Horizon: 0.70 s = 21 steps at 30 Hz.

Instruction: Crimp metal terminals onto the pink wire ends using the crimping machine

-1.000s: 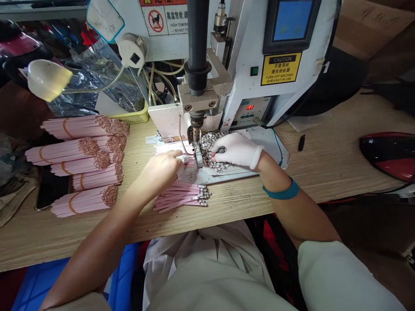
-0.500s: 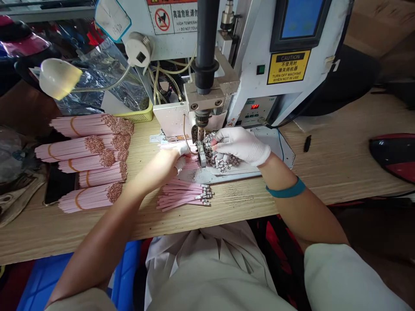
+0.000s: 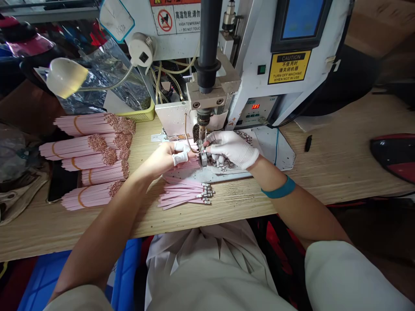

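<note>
Head view: my left hand (image 3: pixel 167 156) and right hand (image 3: pixel 231 149) flank the block (image 3: pixel 204 160) below the tip (image 3: pixel 201 131); I can't tell whether either grip is closed. Wires (image 3: pixel 192 164) lie beside the left. I'd steady both, avoiding the tip.

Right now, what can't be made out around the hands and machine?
Head: what, if anything, the right hand holds; too small, partly covered by the hand.
Head: what the left hand holds, if anything; likewise.
Head: the warning label, right part; behind the black tube.
Head: the blue screen, top; cut off by the upper edge.
</note>
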### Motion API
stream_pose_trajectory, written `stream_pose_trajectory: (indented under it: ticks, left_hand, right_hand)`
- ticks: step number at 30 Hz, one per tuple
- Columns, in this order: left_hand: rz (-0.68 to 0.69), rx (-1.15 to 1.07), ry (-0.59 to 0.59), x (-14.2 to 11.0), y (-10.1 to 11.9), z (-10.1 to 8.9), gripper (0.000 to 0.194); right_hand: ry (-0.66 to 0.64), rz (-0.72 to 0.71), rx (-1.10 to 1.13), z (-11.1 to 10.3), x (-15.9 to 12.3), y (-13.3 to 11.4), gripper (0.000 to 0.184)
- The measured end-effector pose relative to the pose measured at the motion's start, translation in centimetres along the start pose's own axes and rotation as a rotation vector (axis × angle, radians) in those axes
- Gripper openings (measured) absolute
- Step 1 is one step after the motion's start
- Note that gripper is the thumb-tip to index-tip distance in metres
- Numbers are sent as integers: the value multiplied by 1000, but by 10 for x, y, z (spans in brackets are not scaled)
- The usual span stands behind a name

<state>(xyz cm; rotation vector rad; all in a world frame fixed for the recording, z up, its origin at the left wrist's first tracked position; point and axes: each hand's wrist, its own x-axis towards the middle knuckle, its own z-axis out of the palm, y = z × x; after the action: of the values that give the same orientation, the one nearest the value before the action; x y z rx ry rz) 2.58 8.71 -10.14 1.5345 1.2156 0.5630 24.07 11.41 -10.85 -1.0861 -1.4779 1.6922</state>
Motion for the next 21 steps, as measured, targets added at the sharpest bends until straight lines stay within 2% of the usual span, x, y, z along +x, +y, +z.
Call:
stream_pose_trajectory:
  ticks: [5,11,21]
  left_hand:
    - [2,22,31,5,0,3,25]
    - [73,103,66,9,-3,2,15]
    - [108,100,79,12,-1,1,10]
  right_hand:
    - [13,11,-21,4,0,-1,11]
    - [10,8,-36,4,0,0,12]
    - [13,28,-1,5,0,0,12]
